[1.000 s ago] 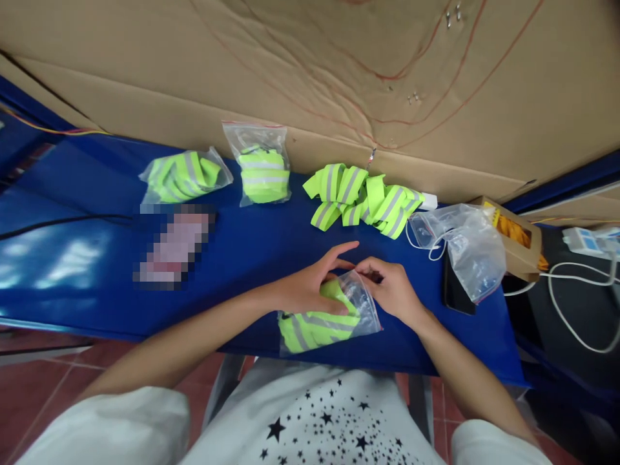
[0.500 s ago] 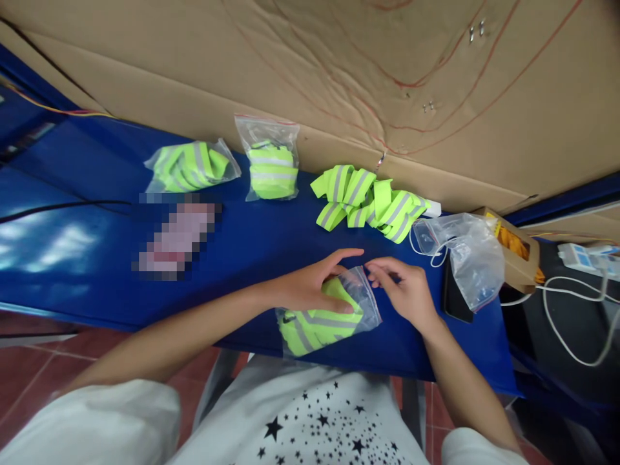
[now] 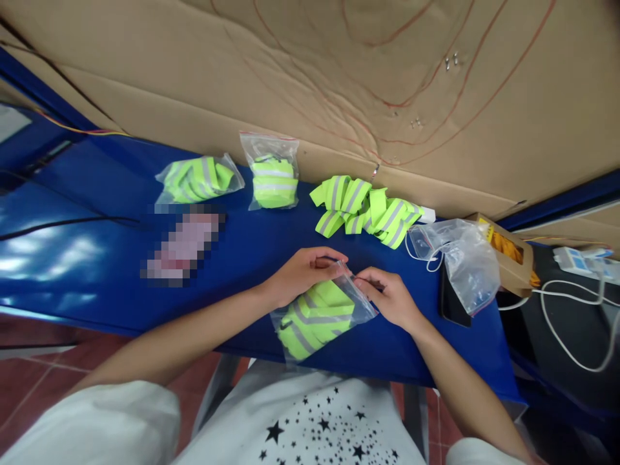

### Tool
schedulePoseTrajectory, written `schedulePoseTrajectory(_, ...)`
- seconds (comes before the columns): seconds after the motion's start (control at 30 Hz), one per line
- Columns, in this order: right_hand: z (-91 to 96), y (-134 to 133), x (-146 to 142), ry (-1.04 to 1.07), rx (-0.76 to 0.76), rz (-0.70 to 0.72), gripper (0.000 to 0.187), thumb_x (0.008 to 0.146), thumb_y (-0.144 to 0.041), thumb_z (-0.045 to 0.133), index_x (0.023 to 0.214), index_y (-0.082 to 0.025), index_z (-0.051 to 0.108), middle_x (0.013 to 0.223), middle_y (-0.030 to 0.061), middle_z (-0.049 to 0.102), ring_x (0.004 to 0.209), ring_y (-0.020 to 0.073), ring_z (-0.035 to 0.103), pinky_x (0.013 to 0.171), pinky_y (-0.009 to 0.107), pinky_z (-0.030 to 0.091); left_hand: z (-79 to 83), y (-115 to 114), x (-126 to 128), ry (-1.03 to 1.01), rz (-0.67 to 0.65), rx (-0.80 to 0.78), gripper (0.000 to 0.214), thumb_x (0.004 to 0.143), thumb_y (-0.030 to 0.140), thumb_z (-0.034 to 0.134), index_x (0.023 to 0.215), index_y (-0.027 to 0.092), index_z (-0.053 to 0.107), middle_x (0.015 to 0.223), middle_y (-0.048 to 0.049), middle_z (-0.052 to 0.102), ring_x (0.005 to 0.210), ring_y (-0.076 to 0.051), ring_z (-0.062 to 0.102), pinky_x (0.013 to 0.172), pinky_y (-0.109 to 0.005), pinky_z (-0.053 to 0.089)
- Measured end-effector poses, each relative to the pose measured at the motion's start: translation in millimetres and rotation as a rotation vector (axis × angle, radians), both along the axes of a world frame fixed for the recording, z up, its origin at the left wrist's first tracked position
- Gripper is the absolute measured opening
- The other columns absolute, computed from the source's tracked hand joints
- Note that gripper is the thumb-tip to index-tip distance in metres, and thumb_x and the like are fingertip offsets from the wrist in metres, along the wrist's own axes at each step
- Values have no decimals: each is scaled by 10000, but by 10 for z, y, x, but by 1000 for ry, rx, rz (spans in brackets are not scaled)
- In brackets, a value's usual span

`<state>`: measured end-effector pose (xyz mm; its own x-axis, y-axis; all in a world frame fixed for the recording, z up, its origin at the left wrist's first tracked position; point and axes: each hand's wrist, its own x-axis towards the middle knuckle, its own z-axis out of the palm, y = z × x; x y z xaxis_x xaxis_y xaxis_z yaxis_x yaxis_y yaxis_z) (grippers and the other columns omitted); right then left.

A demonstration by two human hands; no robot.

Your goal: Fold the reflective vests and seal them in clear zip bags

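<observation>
Left hand (image 3: 300, 276) pinches the top edge of a clear zip bag (image 3: 361, 303) btwn thumb and fingers. Right hand (image 3: 391, 298) pinches the same edge just beside it, so both are closed on the thin plastic w/ fingertips nearly meeting. The bag lies flat on the blue table (image 3: 242, 248) near its front edge, above the person's lap, stuffed w/ folded neon-yellow bands (image 3: 317, 315) bearing grey reflective stripes. Smooth, glossy table surface lies open to the left and behind the hands. Room is tighter to the right: a crinkled heap of empty clear bags (image 3: 462, 255) sits near the right hand, over a dark flat phone (image 3: 450, 302) at the table's right edge, w/ a small cardboard box (image 3: 511, 255) beside it. Along the back edge, against a creased cardboard sheet (image 3: 314, 84), sit a flat filled bag (image 3: 198, 179), an upright filled bag (image 3: 272, 175) and a loose band pile (image 3: 368, 208) — soft, jumbled loops.
</observation>
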<state>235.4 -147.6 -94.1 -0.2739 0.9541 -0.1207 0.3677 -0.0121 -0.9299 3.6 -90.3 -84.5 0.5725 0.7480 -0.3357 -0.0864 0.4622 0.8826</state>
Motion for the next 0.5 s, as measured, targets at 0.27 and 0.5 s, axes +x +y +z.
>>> schedulePoseTrajectory(0.27,49,0,-18,52,-18,-16,296,1027,-469,603,954,-205,714,856,10,691,760,127,605,679,250,438,-42,-53,52,43,108,192,343,873,481,794,835,152,704,828,-30,738,757,-136,633,726,-246,473)
schedulePoseTrajectory(0.5,-37,-2,-55,147,-180,-33,343,895,-513,772,872,-183,681,805,-3,653,702,103,561,639,240,412,-17,-50,55,74,72,313,328,945,466,709,864,148,714,859,-34,725,803,-141,624,779,-250,471)
